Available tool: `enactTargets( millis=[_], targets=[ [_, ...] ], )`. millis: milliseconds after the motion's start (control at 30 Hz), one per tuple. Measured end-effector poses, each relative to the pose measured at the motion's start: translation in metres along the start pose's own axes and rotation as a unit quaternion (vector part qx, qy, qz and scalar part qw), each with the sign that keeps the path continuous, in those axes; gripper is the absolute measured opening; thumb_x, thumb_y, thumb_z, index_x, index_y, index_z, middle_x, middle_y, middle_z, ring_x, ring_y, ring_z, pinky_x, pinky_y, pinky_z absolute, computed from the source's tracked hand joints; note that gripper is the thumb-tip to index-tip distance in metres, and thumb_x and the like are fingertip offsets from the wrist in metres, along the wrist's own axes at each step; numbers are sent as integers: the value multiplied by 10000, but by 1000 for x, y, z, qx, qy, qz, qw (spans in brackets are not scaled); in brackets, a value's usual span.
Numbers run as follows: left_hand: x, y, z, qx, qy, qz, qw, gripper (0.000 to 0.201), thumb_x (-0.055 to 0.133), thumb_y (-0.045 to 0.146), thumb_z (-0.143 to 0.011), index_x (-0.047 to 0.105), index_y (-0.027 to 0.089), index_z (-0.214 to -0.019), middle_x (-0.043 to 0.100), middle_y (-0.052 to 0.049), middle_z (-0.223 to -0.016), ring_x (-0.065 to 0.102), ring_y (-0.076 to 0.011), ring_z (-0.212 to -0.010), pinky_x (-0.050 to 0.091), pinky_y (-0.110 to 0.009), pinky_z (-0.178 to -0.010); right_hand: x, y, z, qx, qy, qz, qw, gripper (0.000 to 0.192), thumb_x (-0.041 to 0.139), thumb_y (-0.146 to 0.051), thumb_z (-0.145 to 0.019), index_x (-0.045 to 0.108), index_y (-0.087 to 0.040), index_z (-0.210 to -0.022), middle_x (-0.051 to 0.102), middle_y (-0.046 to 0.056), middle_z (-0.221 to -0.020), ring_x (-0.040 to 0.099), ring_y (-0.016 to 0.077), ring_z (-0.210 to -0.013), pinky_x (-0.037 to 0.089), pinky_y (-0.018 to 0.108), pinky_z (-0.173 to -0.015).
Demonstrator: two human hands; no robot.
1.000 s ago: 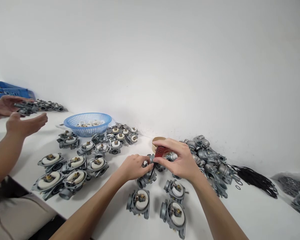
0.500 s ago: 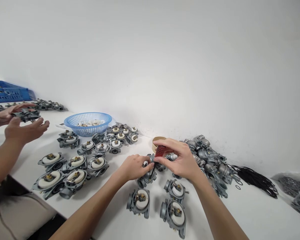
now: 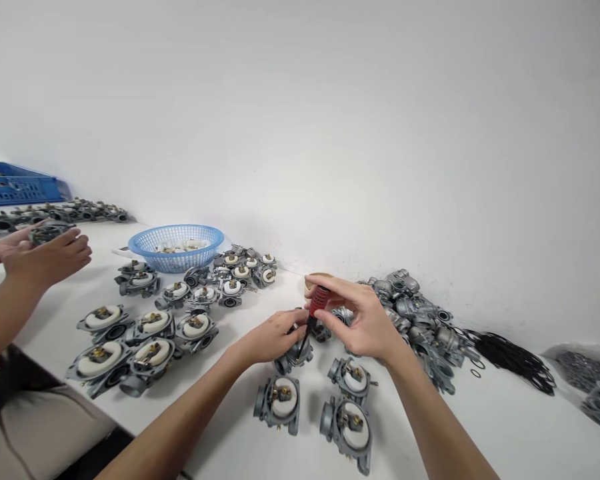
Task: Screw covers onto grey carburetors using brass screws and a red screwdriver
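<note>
My right hand (image 3: pixel 360 317) is closed around the red handle of a screwdriver (image 3: pixel 319 303). Its dark shaft slants down to a grey metal carburetor (image 3: pixel 296 359) on the table. My left hand (image 3: pixel 275 339) grips that carburetor from the left and behind, its fingertips partly hidden. Nearer to me stand a carburetor with a white float (image 3: pixel 283 399) and, to its right, two more, a rear carburetor (image 3: pixel 354 378) and a front carburetor (image 3: pixel 351 430). Behind my right hand shows part of a tan ring-shaped roll (image 3: pixel 310 285).
A pile of carburetor parts (image 3: pixel 415 320), black rubber rings (image 3: pixel 513 360) and a bag of small metal parts (image 3: pixel 587 370) lie right. Left are several float-fitted carburetors (image 3: pixel 150 353), a blue basket (image 3: pixel 175 265) and a blue crate (image 3: pixel 20 190). A co-worker's hands (image 3: pixel 45 257) hold a carburetor.
The screwdriver stands more upright, with its handle more exposed as my right fingers shifted on it. My left hand stays almost still. The co-worker's hands have closed in around their carburetor.
</note>
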State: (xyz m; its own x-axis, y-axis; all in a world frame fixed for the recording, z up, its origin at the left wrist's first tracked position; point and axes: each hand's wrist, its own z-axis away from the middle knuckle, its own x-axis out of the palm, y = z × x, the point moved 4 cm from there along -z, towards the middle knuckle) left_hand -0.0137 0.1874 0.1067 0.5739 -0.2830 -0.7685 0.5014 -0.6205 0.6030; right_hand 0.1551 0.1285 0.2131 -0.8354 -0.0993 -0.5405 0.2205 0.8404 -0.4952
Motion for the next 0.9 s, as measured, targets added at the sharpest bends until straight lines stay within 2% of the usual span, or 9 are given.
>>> enactTargets(
  millis=[167,267,333,400,500,600,667,800,900],
  targets=[
    [-11,6,5,69,-97,61,991,352,395,424,-1069,700,264,-1142,713,-40,-1259,634,-244,-1177,469,-357,-1091,-2,2,0,0,3,13,1000,524,634,-128,-945,627,-307,-1438,755,65,-1158,738,196,-973,691,363,-842],
    [-14,2,8,42,-122,42,991,352,611,482,-960,674,278,-1240,684,-50,-1334,607,-291,-1254,458,-387,-1113,-2,4,0,6,7,16,1000,522,644,-140,-944,630,-314,-1436,754,61,-1150,731,199,-968,692,357,-820],
    [-13,-1,10,23,-124,15,992,517,770,461,-832,642,284,-1301,657,-63,-1391,578,-335,-1305,442,-425,-1139,-3,7,-1,19,8,23,1000,522,655,-149,-944,633,-327,-1434,756,55,-1140,726,201,-981,690,357,-823],
    [-11,-2,12,17,-124,0,992,630,851,404,-744,628,292,-1322,637,-67,-1424,565,-354,-1329,428,-452,-1159,-4,10,-1,31,14,32,999,501,684,-174,-940,652,-335,-1414,760,49,-1119,728,194,-942,690,357,-810],
    [-9,-3,12,30,-128,-7,991,674,875,346,-717,623,313,-1341,607,-61,-1465,564,-353,-1345,445,-454,-1152,-6,12,-1,32,20,27,999,496,747,-227,-917,670,-339,-1394,765,52,-1139,739,191,-908,694,362,-789],
    [-8,-2,10,55,-121,-17,991,678,886,302,-692,643,307,-1325,608,-66,-1462,597,-349,-1312,497,-419,-1101,-4,11,0,26,-4,-14,1000,575,694,-191,-940,590,-356,-1481,735,66,-1293,743,231,-1094,693,394,-862],
    [-7,-2,8,63,-106,-33,992,676,901,304,-670,661,294,-1301,648,-66,-1402,633,-343,-1262,507,-409,-1089,-2,12,1,29,-15,-37,999,602,637,-153,-959,548,-355,-1519,712,71,-1350,736,241,-1150,688,414,-901],
    [-5,-2,5,48,-77,-62,994,667,927,411,-661,685,290,-1271,701,-53,-1323,643,-350,-1253,493,-403,-1092,-4,17,0,41,19,-8,999,502,721,-205,-933,657,-351,-1409,749,56,-1212,751,203,-995,695,392,-862],
    [-6,-1,4,45,-71,-68,994,645,927,469,-665,698,282,-1238,718,-53,-1283,667,-336,-1194,516,-375,-1018,-6,19,0,31,35,15,999,438,782,-273,-905,706,-337,-1331,736,52,-1105,723,187,-919,691,367,-824]
  ],
)
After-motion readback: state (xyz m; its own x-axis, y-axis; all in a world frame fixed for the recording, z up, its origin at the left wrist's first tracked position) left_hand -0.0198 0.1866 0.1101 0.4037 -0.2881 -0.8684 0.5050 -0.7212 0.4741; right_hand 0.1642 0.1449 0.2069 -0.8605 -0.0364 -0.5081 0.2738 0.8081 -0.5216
